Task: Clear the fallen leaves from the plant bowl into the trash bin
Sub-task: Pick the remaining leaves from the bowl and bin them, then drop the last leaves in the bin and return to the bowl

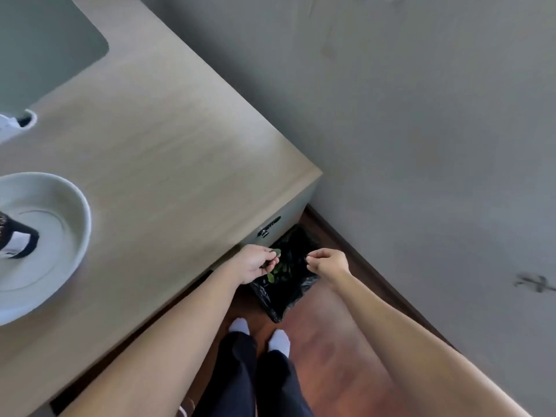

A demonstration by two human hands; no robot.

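Plant bowl (64, 203): white, far left on wooden table (168, 139), dark pot (18, 236) standing inside at frame edge.
Left hand (255, 263): over trash bin, fingers curled, pinching green leaf (276, 252) at fingertips.
Trash bin (288, 278): black-lined, on floor just beside table corner, between both hands; green leaves (278, 270) lying inside.
Right hand (328, 261): above bin's right side, fingers loosely curled, thumb meeting forefinger; contents, if any, impossible to tell.
Wall (421, 115): grey, at right.
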